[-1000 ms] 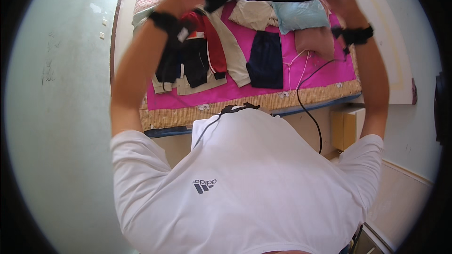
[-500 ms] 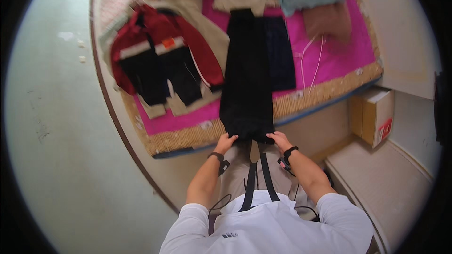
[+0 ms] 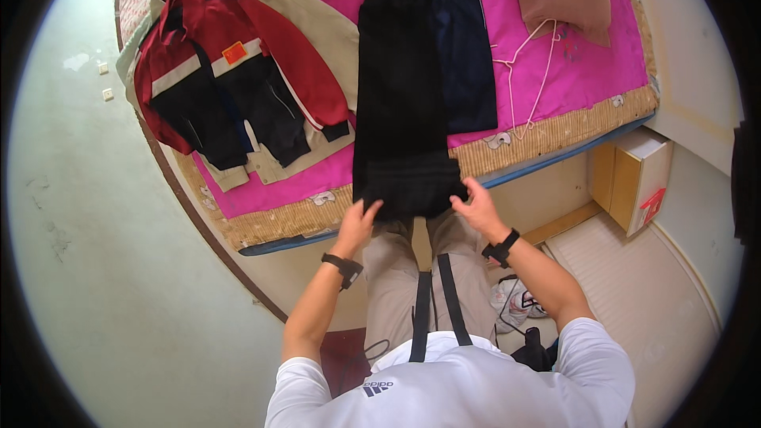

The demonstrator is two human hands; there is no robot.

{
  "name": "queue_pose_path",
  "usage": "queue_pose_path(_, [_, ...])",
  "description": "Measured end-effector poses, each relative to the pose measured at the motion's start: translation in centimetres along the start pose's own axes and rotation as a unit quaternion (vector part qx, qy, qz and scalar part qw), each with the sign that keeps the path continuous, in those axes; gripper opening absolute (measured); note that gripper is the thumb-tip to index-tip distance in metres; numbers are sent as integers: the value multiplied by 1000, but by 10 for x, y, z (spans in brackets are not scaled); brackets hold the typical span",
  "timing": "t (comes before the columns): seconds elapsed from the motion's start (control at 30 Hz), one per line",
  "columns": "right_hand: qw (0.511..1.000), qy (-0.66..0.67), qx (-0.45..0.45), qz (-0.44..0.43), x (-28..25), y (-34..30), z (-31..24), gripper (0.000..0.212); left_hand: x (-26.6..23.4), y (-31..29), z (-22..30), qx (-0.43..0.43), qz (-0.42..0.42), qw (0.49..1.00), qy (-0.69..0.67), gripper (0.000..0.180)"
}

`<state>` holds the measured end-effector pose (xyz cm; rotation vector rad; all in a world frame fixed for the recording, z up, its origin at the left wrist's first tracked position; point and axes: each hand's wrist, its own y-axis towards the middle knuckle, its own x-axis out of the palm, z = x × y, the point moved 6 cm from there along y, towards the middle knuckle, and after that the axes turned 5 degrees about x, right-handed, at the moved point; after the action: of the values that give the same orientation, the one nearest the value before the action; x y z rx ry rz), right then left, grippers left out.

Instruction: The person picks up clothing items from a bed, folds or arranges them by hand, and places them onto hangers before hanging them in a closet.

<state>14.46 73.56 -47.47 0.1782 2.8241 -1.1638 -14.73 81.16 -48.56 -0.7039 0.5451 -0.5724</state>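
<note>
A pair of black trousers (image 3: 403, 87) lies lengthwise over the bed, its near end hanging past the bed's front edge. That end is turned back on itself in a wide fold. My left hand (image 3: 358, 226) grips the fold's left corner, thumb and fingers on the cloth. At the right corner my right hand (image 3: 477, 211) pinches the edge between thumb and fingers. A folded dark navy garment (image 3: 468, 63) lies alongside, partly under the trousers. To the left, a red, white and black jacket (image 3: 230, 71) is spread over a beige garment (image 3: 321, 12).
A white wire hanger (image 3: 525, 71) and a brown cushion (image 3: 564, 1) lie on the bed's pink cover (image 3: 575, 83). A woven mat (image 3: 547, 135) borders the front. Pillows line the far side. A small wooden box (image 3: 630, 178) stands at the right.
The trousers' near end has been folded up toward the bed. My hands have drawn slightly apart, the right one higher. The view has shifted, so the bed's things sit higher.
</note>
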Motion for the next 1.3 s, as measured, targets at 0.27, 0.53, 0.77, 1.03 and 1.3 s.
queue_pose_path(0.27, [968,89,-186,145,-46,188,-140,28,-106,177,157,251,159,948,-114,41])
queue_pose_path(0.53, [946,-277,21,169,-36,239,-18,44,-83,212,0,87,239,963,93,32])
queue_pose_path(0.77, [969,-101,140,174,-11,155,142,54,14,131,-121,-166,233,905,-314,55])
queue_pose_path(1.03, [970,-165,141,111,-6,183,92,53,12,166,-87,-208,109,877,-419,53])
queue_pose_path(1.3, [983,-107,136,57,12,106,147,51,47,84,-143,-145,189,849,-472,60])
